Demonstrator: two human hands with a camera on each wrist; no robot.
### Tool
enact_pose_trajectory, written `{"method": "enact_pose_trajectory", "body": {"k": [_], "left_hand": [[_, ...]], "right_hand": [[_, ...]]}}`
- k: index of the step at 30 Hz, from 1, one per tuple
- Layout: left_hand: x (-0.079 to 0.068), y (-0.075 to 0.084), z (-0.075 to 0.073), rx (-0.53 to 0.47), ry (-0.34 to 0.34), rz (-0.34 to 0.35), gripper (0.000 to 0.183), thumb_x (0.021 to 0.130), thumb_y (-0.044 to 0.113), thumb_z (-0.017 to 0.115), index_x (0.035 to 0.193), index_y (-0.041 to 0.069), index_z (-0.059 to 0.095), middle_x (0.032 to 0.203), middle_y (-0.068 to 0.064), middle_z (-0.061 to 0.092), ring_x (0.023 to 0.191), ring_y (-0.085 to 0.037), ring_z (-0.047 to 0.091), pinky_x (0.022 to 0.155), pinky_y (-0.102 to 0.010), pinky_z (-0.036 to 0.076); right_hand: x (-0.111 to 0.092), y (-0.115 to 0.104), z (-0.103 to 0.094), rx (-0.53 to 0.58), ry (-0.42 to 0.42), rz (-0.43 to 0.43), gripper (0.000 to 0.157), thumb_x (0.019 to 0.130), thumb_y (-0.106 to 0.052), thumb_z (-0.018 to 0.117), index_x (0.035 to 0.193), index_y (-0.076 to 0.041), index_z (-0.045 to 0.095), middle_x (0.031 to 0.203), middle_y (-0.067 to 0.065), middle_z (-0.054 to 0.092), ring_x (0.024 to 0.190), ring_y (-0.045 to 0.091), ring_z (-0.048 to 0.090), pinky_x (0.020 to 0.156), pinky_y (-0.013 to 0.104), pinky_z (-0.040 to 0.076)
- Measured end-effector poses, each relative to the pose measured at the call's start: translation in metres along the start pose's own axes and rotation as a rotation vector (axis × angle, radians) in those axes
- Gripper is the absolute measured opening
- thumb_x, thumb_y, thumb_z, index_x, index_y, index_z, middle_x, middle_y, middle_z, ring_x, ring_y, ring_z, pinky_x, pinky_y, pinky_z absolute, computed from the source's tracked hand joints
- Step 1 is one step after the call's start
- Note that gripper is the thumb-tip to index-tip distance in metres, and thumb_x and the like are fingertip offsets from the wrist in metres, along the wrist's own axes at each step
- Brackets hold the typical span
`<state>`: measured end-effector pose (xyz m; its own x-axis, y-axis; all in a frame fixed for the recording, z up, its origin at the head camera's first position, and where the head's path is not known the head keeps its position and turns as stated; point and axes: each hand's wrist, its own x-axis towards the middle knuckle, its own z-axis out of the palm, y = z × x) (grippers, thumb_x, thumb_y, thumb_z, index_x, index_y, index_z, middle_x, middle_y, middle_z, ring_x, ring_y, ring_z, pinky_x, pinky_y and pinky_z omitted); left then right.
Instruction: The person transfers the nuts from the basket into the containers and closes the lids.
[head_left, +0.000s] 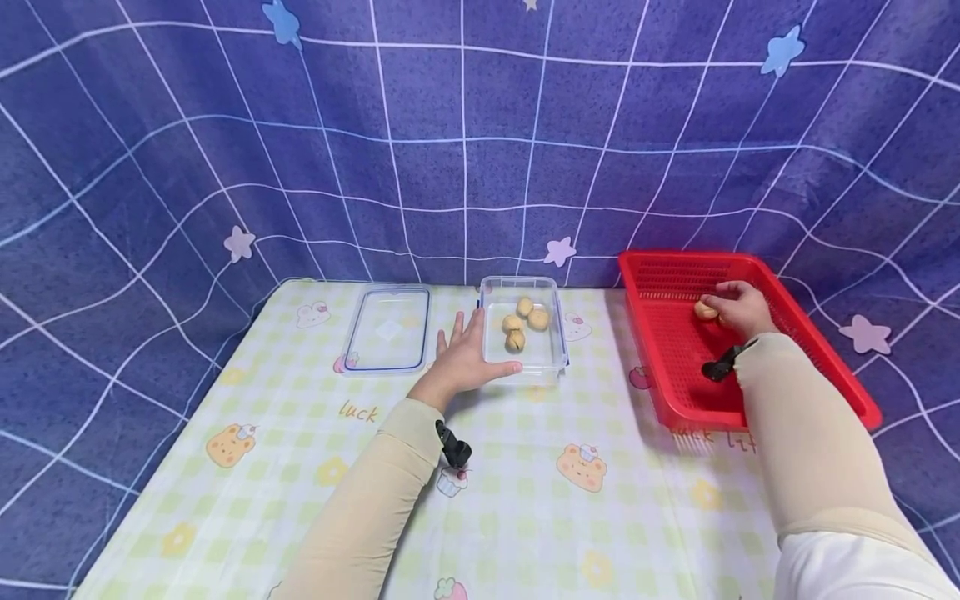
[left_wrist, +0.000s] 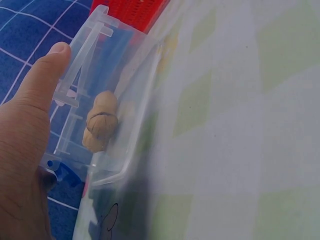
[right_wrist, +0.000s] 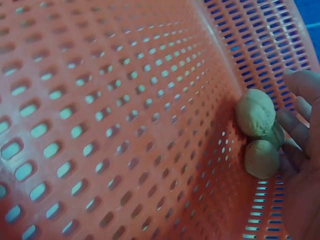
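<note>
On the table, my left hand (head_left: 463, 364) rests against the left side and near corner of a clear plastic box (head_left: 546, 352). Its fingers are spread and straight, and the thumb (left_wrist: 42, 75) extends along the box's near rim. Inside the box lie several walnuts (head_left: 537, 318). My right hand (head_left: 745, 312) reaches down into a red plastic basket (head_left: 678, 367), close by a small cluster of walnuts (right_wrist: 262, 159). In the right wrist view its fingers (right_wrist: 295, 132) lie loosely beside them, with none visibly pinched. The hand partly hides the cluster in the head view.
A clear lid with a blue seal (head_left: 390, 367) lies flat to the left of the box. The tablecloth (head_left: 510, 517) is checkered with cartoon prints. A blue grid-patterned curtain (head_left: 420, 175) hangs behind the table. The basket stands at the table's right side.
</note>
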<state>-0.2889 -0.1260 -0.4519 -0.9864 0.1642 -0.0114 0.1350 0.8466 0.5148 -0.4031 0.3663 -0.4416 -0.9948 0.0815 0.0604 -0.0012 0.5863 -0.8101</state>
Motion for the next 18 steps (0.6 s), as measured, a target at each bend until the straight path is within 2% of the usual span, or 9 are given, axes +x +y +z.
{"method": "enact_pose_trajectory", "body": {"k": [3,6,11,18], "left_hand": [[0.0,0.001,-0.001,0.002,0.0,-0.002,0.126,0.079,0.072,0.071,0.164,0.01,0.001,0.169,-0.008,0.011,0.156,-0.027,-0.007,0.121,-0.06,-0.007],[0.0,0.001,-0.001,-0.001,0.001,-0.003,0.126,0.079,0.072,0.071,0.164,0.01,0.001,0.17,-0.007,0.01,0.156,-0.027,-0.008,0.121,-0.06,-0.007],[0.0,0.001,0.0,-0.007,0.001,-0.01,0.127,0.078,0.073,0.071,0.164,0.011,0.001,0.17,-0.007,0.011,0.156,-0.025,-0.009,0.121,-0.06,-0.007],[0.002,-0.002,0.003,-0.008,0.015,0.003,0.127,0.077,0.072,0.072,0.164,0.009,0.003,0.169,-0.008,0.013,0.156,-0.029,-0.005,0.121,-0.061,-0.005]], "right_hand": [[0.001,0.003,0.002,-0.113,0.014,-0.023,0.059,0.094,-0.033,0.068,0.131,0.009,0.05,0.103,0.014,0.061,0.089,0.015,0.052,0.072,0.019,0.042],[0.001,0.005,0.003,-0.151,0.003,-0.035,0.059,0.092,-0.031,0.072,0.131,0.008,0.05,0.119,0.029,0.058,0.1,0.028,0.052,0.077,0.023,0.041],[0.004,0.01,0.005,-0.189,-0.039,-0.048,0.057,0.091,-0.025,0.074,0.13,0.009,0.05,0.122,0.033,0.057,0.106,0.037,0.053,0.081,0.026,0.042],[0.008,0.015,0.005,-0.284,-0.049,-0.073,0.049,0.09,-0.02,0.073,0.126,0.007,0.054,0.116,0.033,0.061,0.101,0.042,0.056,0.079,0.038,0.045]]}}
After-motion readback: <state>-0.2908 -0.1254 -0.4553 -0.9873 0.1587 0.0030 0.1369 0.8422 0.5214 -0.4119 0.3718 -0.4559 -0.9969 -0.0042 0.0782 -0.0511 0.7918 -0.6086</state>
